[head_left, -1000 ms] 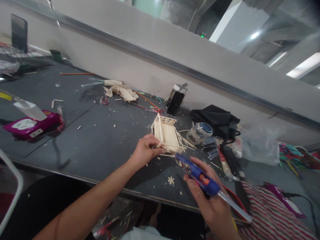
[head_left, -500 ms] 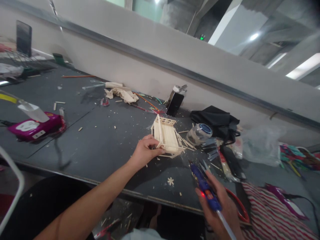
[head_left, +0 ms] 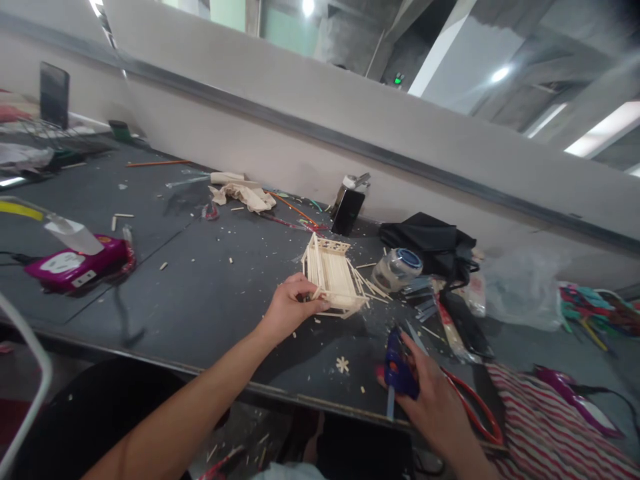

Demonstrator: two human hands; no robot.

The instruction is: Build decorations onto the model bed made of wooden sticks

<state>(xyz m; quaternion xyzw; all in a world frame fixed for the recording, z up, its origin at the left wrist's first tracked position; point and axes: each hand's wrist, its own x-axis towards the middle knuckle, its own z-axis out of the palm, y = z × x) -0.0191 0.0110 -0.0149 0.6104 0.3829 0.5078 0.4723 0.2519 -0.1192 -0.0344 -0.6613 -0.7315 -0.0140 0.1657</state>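
Note:
A small model of thin pale wooden sticks, with a slatted floor and low railings, stands on the dark table. My left hand pinches its near left corner between thumb and fingers. To the right, near the table's front edge, my right hand holds a blue hot glue gun, from which a clear glue stick pokes toward me. Whether the gun rests on the tabletop I cannot tell. A pair of scissors with red handles lies partly beneath that hand. A small star-shaped wooden piece is between my hands.
Right of the model are loose sticks, a clear jar, a black bag and a striped cloth. A phone leans upright behind it. At left sits a purple power strip; a wall runs behind.
My right hand has shifted slightly left and turned the glue gun, so its glue stick now points straight toward me. My left hand keeps its pinch on the model.

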